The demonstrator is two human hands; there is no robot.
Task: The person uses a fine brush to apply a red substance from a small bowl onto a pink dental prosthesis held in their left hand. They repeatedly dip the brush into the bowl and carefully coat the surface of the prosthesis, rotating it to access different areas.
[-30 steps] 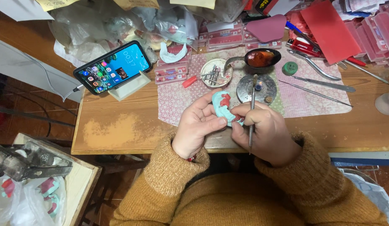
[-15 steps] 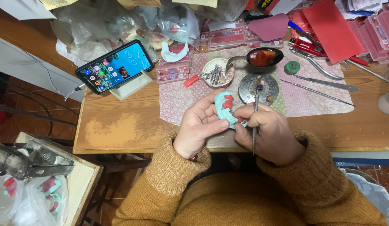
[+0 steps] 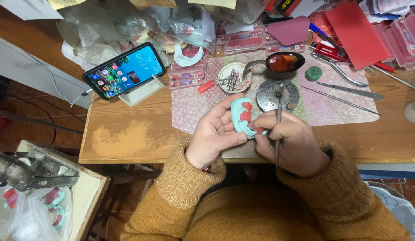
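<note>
My left hand [image 3: 214,134] grips a turquoise dental cast [image 3: 241,117] with red wax pieces on it, held just above the front edge of the wooden table [image 3: 127,138]. My right hand [image 3: 285,138] presses against the cast's right side and holds a thin metal carving tool [image 3: 278,120], whose shaft runs up between the fingers. Both arms wear mustard knitted sleeves.
Behind the hands lie a patterned cloth [image 3: 337,107], a round metal burner [image 3: 277,94], a spoon with red wax [image 3: 281,63], a dish of small tools [image 3: 234,78], pliers and metal instruments [image 3: 346,89]. A phone [image 3: 125,70] leans on a stand at left. Pink trays and bags crowd the back.
The hands and cast stay in nearly the same place; the cast has tilted slightly and my right fingers have closed in on its right edge.
</note>
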